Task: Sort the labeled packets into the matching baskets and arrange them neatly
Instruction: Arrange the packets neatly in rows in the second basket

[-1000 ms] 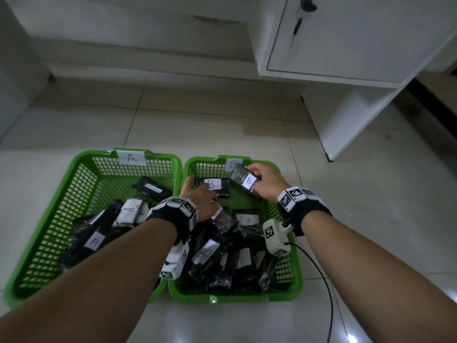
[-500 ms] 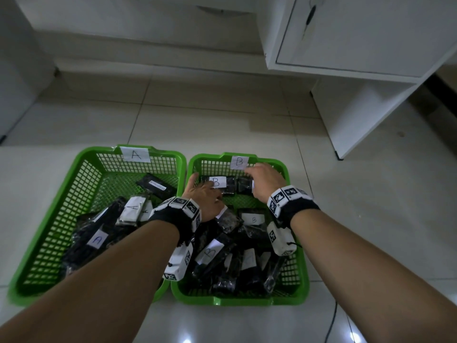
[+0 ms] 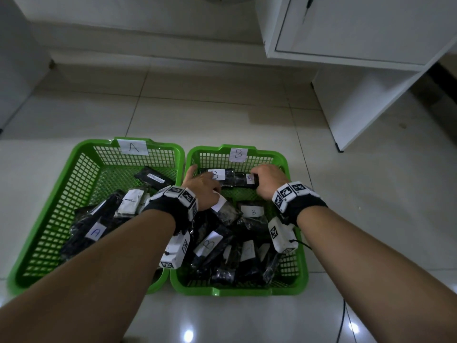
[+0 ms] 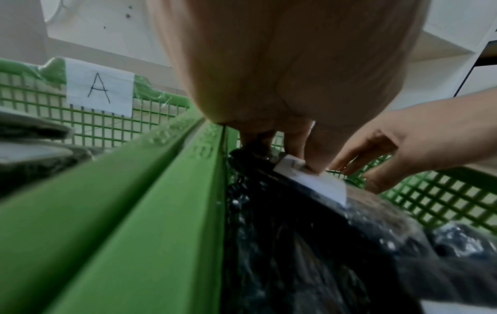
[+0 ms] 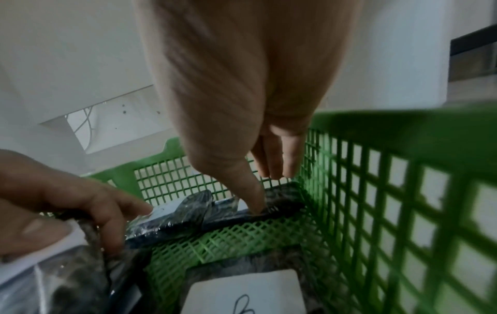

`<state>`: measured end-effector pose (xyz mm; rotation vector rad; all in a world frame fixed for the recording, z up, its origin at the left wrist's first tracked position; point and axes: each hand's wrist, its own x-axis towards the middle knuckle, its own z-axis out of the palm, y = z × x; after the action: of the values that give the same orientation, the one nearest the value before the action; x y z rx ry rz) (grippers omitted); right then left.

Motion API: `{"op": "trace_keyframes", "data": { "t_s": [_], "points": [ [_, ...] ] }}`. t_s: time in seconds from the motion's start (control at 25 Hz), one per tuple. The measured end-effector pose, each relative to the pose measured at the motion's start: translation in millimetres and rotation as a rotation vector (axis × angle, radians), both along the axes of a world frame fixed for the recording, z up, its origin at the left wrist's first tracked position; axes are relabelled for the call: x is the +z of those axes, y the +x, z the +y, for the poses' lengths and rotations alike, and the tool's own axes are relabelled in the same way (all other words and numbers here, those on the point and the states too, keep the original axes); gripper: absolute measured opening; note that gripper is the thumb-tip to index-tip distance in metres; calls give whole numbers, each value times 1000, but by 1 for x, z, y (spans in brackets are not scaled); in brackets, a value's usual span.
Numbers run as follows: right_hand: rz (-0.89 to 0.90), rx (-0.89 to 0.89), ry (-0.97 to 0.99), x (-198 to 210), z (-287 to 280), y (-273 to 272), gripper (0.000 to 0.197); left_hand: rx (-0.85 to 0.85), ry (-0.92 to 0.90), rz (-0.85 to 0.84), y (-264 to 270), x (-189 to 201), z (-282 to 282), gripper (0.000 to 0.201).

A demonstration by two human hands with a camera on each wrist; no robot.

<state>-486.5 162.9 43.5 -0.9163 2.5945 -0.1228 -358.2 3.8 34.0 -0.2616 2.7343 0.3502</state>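
**2 B packets laid end to end along far wall of basket B**

Head view: basket B [image 3: 294, 246] sits right of basket A [image 3: 49, 219]. The left B packet [image 3: 218, 175] and the right B packet [image 3: 247, 179] lie flat in a row along the far wall, long axes running left-right. The left hand [image 3: 201, 188] rests on the first, the right hand [image 3: 268, 180] on the second. Unsorted-looking B packets are heaped in the near half.

Left wrist view: fingers [image 4: 309, 157] point down, tips pressing the packet's white label [image 4: 314, 180]; not curled round it.

Right wrist view: thumb [image 5: 248, 191] presses the right packet near the corner; the other fingers hang straight behind it, holding nothing.

Judgement: the row is aligning against the wall; the heap lies nearer the wrists, so either hand would draw back for the next packet.
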Motion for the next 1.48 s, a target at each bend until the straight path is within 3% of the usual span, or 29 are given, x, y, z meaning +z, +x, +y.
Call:
{"op": "trace_keyframes", "data": {
  "t_s": [0.12, 0.24, 0.36, 0.44, 0.52, 0.64, 0.76, 0.88, 0.96, 1.08, 1.24, 1.36, 1.48],
  "points": [
    [-69, -46, -54, 15, 4, 3, 29, 81, 279, 75, 4, 20, -10, 17],
    [-474, -187, -233, 35, 4, 13, 40, 282, 677, 159, 6, 33, -28, 10],
    [-864, -445, -608, 52, 4, 17, 64, 401, 726, 350, -1, 40, -35, 21],
    [-934, -437, -752, 57, 5, 15, 65, 401, 702, 398, -6, 45, -32, 22],
    [-877, -434, -827, 59, 6, 12, 52, 376, 658, 391, -10, 46, -26, 23],
    [-631, -607, -837, 55, 17, 6, 28, 443, 596, 349, -10, 39, -12, 24],
    [-416, -674, -696, 38, 32, -1, 23, 127, 283, 114, -4, 23, 7, 24],
    [-411, -693, -685, 26, 41, 2, 24, -113, 106, -116, 5, 8, 20, 53],
    [-487, -724, -757, 26, 47, 2, 24, -219, -95, -106, 5, 4, 24, 80],
    [-598, -780, -857, 27, 54, -1, 24, -324, -253, -86, 0, 11, 23, 87],
    [-515, -830, -864, 22, 49, -3, 21, -202, 93, -141, -2, 22, 24, 46],
    [-420, -782, -818, 21, 42, -2, 13, -114, 270, -182, 1, 24, 32, 35],
    [-357, -706, -751, 21, 38, 0, 9, 38, 486, -128, -7, 32, 25, 37]
  ]
}}
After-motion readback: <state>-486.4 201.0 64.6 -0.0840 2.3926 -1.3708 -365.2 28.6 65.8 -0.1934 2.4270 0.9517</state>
